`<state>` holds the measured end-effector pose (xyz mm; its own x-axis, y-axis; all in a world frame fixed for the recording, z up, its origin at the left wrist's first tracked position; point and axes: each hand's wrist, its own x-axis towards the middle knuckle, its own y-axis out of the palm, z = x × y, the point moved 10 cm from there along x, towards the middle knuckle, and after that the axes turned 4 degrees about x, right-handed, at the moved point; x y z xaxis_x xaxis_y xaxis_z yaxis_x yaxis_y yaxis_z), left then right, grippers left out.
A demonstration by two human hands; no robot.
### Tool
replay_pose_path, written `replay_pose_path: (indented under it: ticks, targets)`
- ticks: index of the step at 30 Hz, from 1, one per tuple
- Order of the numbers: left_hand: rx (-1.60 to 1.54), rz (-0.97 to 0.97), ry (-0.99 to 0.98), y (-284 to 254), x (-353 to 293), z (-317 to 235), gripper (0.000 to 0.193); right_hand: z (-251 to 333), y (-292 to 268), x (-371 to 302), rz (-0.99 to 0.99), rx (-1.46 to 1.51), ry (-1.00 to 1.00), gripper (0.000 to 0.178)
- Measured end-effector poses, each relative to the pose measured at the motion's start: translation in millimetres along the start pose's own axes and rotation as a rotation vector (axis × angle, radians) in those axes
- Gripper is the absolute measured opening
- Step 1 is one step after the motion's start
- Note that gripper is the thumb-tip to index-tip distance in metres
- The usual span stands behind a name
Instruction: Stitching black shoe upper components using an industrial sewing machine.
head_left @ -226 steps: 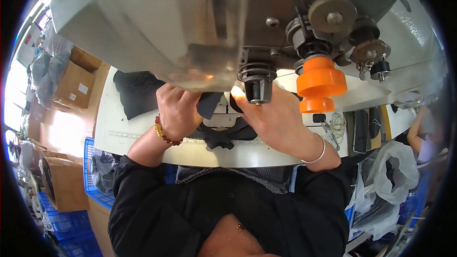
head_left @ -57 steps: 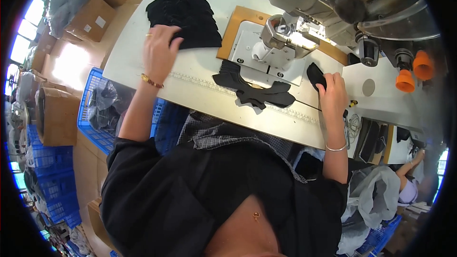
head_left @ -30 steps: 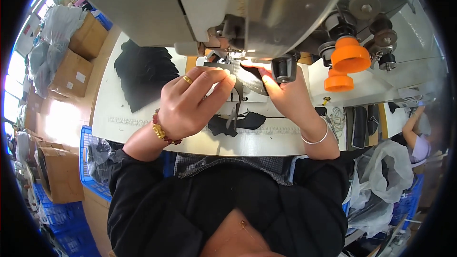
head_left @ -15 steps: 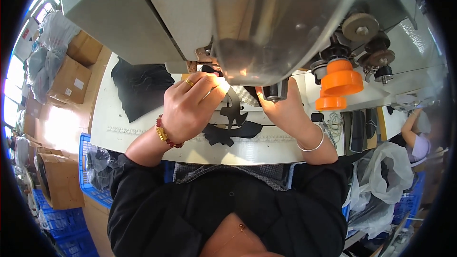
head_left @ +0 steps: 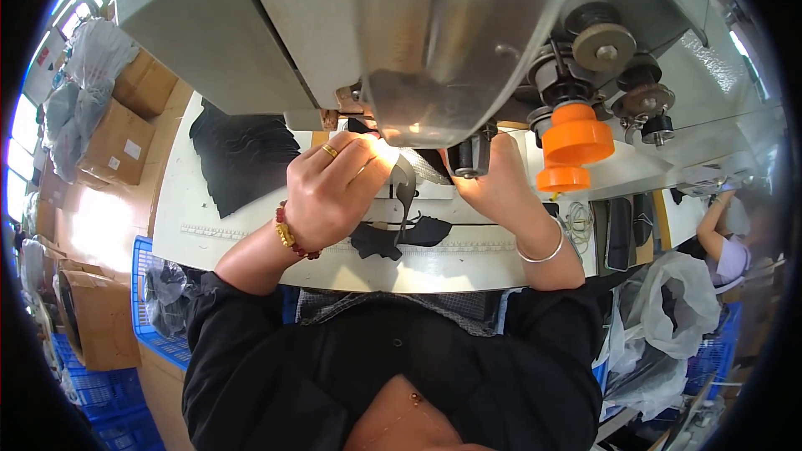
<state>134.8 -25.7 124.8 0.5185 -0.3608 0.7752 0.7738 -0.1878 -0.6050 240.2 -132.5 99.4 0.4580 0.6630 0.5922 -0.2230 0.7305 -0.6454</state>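
My left hand (head_left: 334, 188) is by the needle area of a sewing machine (head_left: 434, 58), its fingers bent and pressed together on a dark fabric strip (head_left: 405, 188). That strip curves down from the lit fingertips toward a black fabric piece (head_left: 401, 238) lying near the table's front edge. On the other side of the machine head, my right hand (head_left: 501, 188) rests low, its fingertips hidden behind a black machine part (head_left: 469, 157). Between the hands shows a bright metal plate (head_left: 426, 165). The exact grip at the needle is hidden.
A stack of black fabric pieces (head_left: 238, 154) lies left on the white table (head_left: 200, 250). Orange knobs (head_left: 576, 134) jut from the machine at right. A blue crate (head_left: 154, 317) stands left, cartons (head_left: 117, 146) beyond it, plastic bags (head_left: 672, 309) at right. Another person (head_left: 727, 250) sits far right.
The hanging dark strip has straightened and lost its wide, twisted lower part. The black piece below has shifted slightly. Both hands keep nearly the same place, while the whole view has moved a little.
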Motion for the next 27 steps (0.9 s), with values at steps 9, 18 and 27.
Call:
replay_pose_path:
  ticks: [9,18,27]
  targets:
    - [-0.004,-0.03,-0.049,-2.0,0.0,0.3,0.025,6.1,-5.8,3.4,0.017,-0.018,-0.059,0.011]
    - [-0.024,0.004,-0.072,3.1,-3.1,4.5,0.022,1.1,-5.3,-2.2,-0.004,-0.03,-0.07,0.01]
    - [0.001,-0.068,0.065,-3.6,3.0,-18.9,0.015,-2.5,0.2,3.1,0.112,-0.089,-0.059,0.019]
